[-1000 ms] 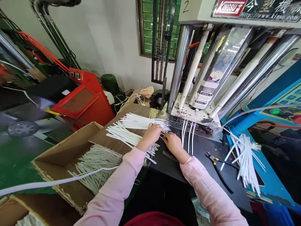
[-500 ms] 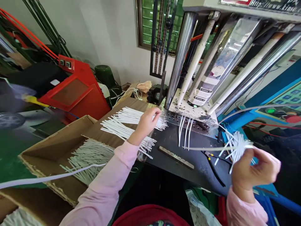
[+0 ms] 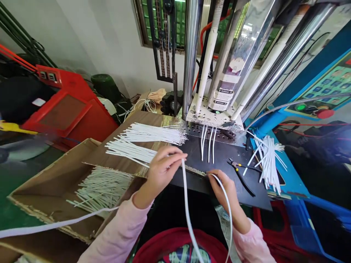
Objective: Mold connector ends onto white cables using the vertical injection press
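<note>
My left hand [image 3: 161, 168] pinches one end of a long white flat cable [image 3: 189, 215] near the front of the black work plate [image 3: 246, 190]. That cable loops down toward my lap and back up to my right hand [image 3: 221, 182], which grips its other end beside a thin metal bar [image 3: 195, 170] on the plate. Just behind my left hand lie two fanned piles of cut white cable pieces [image 3: 142, 140]. Three short cable pieces [image 3: 207, 144] lie under the press.
A vertical moulding press [image 3: 216, 65] with steel columns stands behind the plate. Black pliers [image 3: 241, 173] and a bundle of white cable pieces [image 3: 267, 160] lie at right. A cardboard box [image 3: 35, 190] of cut cables sits at left, a red machine [image 3: 68, 106] behind it.
My right hand came back from the bundle at right to the plate's front. My left hand left the piles. Both now hold one long white cable; the view tilted down.
</note>
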Demonstrator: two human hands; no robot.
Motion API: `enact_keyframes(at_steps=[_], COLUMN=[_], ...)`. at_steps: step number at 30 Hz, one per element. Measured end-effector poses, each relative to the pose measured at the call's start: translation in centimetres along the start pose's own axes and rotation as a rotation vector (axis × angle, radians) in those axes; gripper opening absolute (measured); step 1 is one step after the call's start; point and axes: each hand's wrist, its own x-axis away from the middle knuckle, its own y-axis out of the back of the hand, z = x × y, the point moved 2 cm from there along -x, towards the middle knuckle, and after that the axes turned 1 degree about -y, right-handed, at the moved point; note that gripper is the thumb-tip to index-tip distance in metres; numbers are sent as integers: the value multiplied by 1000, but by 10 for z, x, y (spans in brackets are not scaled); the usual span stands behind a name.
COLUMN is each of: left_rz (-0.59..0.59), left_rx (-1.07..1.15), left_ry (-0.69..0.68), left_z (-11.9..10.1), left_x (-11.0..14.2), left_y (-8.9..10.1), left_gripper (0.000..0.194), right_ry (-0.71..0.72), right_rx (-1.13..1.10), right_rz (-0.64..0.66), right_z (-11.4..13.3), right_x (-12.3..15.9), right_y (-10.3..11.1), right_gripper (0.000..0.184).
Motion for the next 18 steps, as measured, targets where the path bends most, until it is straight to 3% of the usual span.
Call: enact_keyframes(at_steps=[3, 6, 13, 18], left_rz=[290, 432, 548, 565], left_rx=[154, 193, 274, 326], left_ry=[227, 341, 369, 323], left_z=[26, 39, 51, 54], left_x=[32, 49, 45, 46], left_y=[-46, -71, -80, -84], left_gripper=[15, 17, 17, 20], right_ry=[-64, -114, -251, -247], right_rx=[-8, 2, 79, 150], right_rz=[40, 77, 159, 175], right_z=[2, 4, 11, 12], right_x=[-2, -9, -21, -21], right_y=[-11, -12, -11, -10], right_gripper=[19, 20, 20, 19])
